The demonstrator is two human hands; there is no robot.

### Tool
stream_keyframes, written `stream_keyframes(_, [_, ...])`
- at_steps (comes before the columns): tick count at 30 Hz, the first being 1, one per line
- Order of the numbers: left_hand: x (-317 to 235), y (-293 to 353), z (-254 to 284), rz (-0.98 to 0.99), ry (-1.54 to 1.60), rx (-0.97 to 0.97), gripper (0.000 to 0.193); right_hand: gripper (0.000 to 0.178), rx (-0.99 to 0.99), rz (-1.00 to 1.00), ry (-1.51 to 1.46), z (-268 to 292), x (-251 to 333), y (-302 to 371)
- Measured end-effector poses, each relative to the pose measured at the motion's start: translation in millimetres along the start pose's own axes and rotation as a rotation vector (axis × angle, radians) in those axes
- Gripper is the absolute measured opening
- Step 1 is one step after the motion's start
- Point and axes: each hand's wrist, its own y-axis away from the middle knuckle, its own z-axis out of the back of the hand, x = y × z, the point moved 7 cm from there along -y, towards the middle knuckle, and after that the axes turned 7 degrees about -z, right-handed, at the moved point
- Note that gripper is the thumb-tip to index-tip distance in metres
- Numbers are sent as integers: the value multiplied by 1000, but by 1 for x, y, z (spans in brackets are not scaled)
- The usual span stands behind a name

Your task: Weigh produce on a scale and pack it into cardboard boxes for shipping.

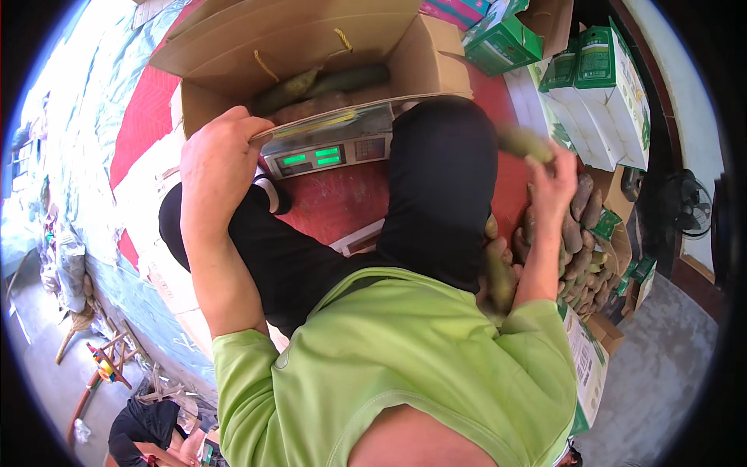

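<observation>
Head view: elongated green veg (523, 144), a bit blurred, is held in R hand (554, 173), fingertips closed round its near end, so it's out over the floor, not in the box yet. Progress, judging by what shows: cardboard box (296, 43), well to the left of R hand, is part-filled, w/ a couple of long dark-green veg (350, 79) & prob. some brownish ones lying low in it; room seems left above. Plenty remains outside: brown tubers (572, 233) heaped just below/right of R hand, plus another green veg (499, 276) beside R forearm. Pose: R arm reaches fwd past the right knee, wrist up, palm side hard to tell. L arm is bent, L hand (222, 167) gripping the box's near-left rim, thumb toward the inside. Scale (323, 158) w/ lit green display sits just right of L hand, under or just in front of the box, can't tell which.
</observation>
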Motion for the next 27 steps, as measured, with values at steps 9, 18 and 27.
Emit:
stream_keyframes(9, [1, 1, 0, 2, -17, 12, 16, 35, -131, 351, -397, 47, 162, -88])
stream_keyframes(18, [1, 2, -1, 11, -19, 51, 18, 26, 256, 609, -49, -49, 253, -93])
stream_keyframes(27, [-1, -1, 0, 18, 13, 57, 19, 31, 331, 445, -256, -78, 219, -104])
